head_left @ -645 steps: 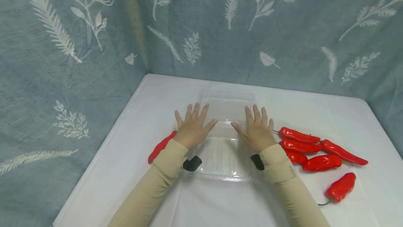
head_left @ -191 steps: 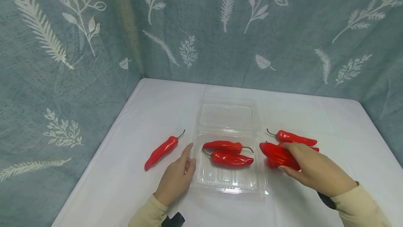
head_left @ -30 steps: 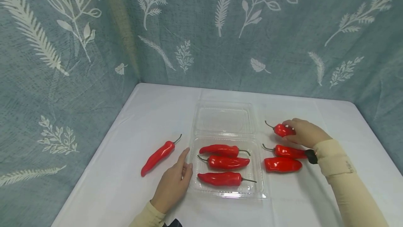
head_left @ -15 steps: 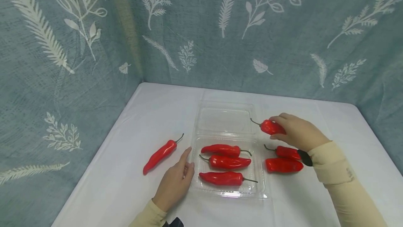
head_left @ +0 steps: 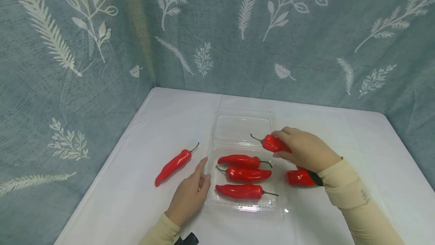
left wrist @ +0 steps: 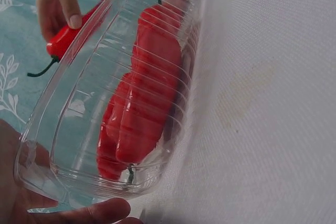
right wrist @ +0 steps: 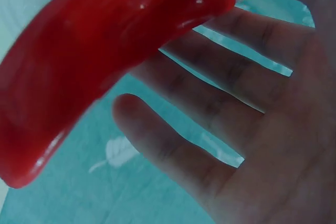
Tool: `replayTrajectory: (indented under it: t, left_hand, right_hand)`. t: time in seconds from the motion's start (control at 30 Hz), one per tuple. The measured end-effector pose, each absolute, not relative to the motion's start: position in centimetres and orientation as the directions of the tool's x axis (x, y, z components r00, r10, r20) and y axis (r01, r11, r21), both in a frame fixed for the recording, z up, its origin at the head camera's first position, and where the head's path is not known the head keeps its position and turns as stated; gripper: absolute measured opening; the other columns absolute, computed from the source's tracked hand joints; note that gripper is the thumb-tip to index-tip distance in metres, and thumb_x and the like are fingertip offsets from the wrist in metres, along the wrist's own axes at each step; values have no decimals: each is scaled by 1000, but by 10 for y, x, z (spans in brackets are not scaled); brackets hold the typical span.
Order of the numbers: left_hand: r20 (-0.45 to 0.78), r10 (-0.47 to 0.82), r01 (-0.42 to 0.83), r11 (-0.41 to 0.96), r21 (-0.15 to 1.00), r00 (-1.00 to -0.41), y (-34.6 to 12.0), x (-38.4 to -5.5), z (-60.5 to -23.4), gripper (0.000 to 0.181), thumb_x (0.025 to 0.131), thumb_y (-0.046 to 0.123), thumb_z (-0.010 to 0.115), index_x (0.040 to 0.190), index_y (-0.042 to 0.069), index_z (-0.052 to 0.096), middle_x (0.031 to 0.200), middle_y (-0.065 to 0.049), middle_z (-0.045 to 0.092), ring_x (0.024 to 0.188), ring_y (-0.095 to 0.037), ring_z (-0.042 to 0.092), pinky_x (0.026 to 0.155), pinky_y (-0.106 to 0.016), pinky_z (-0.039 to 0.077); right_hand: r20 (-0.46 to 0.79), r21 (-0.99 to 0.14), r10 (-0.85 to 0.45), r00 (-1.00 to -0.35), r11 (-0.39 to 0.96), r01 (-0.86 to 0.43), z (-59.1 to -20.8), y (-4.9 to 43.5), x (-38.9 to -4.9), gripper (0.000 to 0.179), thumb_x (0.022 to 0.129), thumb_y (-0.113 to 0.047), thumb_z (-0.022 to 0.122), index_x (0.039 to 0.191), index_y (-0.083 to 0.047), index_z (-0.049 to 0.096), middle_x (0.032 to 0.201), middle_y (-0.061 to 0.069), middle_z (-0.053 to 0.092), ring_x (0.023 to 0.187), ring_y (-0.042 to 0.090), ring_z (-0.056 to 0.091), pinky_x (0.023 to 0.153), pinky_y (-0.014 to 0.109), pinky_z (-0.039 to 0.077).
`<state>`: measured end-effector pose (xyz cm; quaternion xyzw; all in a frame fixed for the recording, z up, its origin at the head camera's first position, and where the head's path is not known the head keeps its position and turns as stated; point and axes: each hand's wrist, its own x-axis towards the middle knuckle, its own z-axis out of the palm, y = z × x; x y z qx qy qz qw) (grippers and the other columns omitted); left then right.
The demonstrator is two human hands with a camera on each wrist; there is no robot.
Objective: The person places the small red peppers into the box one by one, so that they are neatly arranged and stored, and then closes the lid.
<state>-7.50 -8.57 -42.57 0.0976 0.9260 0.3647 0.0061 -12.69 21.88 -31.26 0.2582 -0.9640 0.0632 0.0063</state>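
Note:
My right hand [head_left: 304,150] holds a red chili pepper [head_left: 272,144] near its stem end, with the stem pointing left. It is over the right side of the clear plastic clamshell box [head_left: 283,199], near the hinge. In the right wrist view, the pepper's body [right wrist: 100,51] fills the upper left, beside the spread fingers [right wrist: 168,156]. Three red peppers [head_left: 242,191] lie crosswise in the box's base; its lid [head_left: 242,124] is folded back. My left hand [head_left: 188,198] rests at the box's left edge, index finger stretched forward. The left wrist view shows its fingers [left wrist: 100,212] at the box's corner.
One red pepper [head_left: 174,166] lies on the white tablecloth left of the box. To the right is another red pepper [head_left: 300,177], with a further one mostly hidden under my right hand. A leaf-patterned curtain [head_left: 217,30] stands behind the table.
My right hand has lifted a pepper from the right-hand group and carried it left over the box. Since earlier, three peppers have come into the base. The left hand stays put lately.

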Motion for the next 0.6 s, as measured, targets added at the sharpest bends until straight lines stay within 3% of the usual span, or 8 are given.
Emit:
replayTrajectory:
  t: [0.27,0.6]
  left_hand:
    - [36,176,154,721,676,-984,-87,-74,-424,54,95,23,57,144,8,40,78,6,59,58,-3,47,56,-19,42]
    - [78,178,182,709,681,-981,-85,-75,-427,53,95,22,56,144,9,40,77,7,59,58,-3,46,55,-20,41]
  right_hand:
    - [2,-174,-607,-795,782,-598,-321,190,-114,49,77,-34,79,118,-12,64,92,-5,63,79,7,60,73,27,54]
    - [-64,-197,-697,-714,710,-676,-330,164,-99,47,78,-37,78,118,-15,64,96,-6,64,82,8,60,73,26,54]
